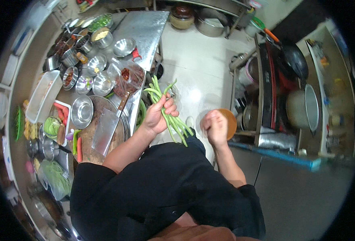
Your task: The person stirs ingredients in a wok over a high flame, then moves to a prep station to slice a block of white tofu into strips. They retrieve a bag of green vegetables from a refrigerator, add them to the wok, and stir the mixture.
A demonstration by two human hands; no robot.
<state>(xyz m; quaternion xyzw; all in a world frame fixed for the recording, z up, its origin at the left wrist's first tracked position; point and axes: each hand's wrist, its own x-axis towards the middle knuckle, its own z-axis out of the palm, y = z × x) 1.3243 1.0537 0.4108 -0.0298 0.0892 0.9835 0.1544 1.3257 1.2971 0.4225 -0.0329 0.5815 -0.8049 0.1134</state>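
My left hand (158,116) grips a bunch of long green beans (176,122) in front of my body, their ends spreading out above and below the fist. My right hand (216,128) is raised to the right of the beans, blurred, its fingers curled. Whether anything is between those fingers cannot be made out. Behind it, lower down, shows a round orange-brown object (230,123). To the left, a cleaver (106,128) with a wooden handle lies on a round wooden chopping board (88,147), beside a steel bowl (82,112), a green pepper (75,141) and a red one (79,150).
Steel bowls (97,64), a plastic bag of dark red food (129,79) and a clear plastic tub (44,96) crowd the steel table (141,27). Cabbage (53,126) sits in a basket. On the right is a stove with a black wok (293,60) and a large pot (301,105).
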